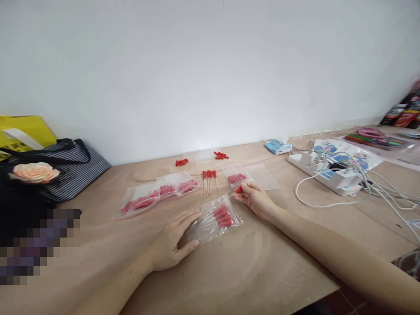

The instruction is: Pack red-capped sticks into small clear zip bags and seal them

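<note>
The worktop supports the parts. The left hand has its fingers spread apart at the left end of a clear bag. The bag lies between the hands and contains red-bulbed droppers. The right hand has its fingers closed on one dropper, positioned just beside the bag, stem directed toward it.

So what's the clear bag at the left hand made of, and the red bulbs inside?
The clear bag: apparently thin, glossy plastic film, judging by creases, glints and visible contents. The red bulbs: perhaps rubber or soft plastic; they look opaque and evenly coloured, but film masks their finish.
</note>
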`<state>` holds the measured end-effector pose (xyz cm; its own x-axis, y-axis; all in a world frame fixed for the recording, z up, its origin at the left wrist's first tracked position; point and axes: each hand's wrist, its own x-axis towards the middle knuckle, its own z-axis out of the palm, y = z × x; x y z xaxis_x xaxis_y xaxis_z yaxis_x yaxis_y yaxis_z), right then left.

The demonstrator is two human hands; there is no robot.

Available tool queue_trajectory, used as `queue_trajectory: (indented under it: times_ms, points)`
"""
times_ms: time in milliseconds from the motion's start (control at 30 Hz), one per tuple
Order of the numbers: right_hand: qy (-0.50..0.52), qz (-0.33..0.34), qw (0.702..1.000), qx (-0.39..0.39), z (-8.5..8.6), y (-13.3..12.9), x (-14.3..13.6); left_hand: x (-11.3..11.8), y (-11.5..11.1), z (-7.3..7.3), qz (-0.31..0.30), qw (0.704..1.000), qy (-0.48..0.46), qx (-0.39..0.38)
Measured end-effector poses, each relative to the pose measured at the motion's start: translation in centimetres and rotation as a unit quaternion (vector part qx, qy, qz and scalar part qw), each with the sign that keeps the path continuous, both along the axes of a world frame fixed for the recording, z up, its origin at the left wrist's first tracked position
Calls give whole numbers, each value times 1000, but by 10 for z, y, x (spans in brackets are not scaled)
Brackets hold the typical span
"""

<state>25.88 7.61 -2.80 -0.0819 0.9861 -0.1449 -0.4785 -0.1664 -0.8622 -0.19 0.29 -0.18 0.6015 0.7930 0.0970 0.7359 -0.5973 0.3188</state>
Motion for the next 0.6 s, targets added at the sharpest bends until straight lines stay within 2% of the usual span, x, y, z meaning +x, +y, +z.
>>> queue_trajectory:
  times_ms: [200,433,500,600]
  points:
    - [-57,79,995,9,-2,-8,-13,0,0,0,-8,1000,-3,1]
    - [-140,194,971,19,2,-8,-12,0,0,-1,-10,1000,-2,3]
    - [-173,183,968,16,2,-7,-14,1,0,0,-9,1000,-4,1]
    - [-234,133,963,14,0,-4,-21,1,0,0,-8,1000,-3,1]
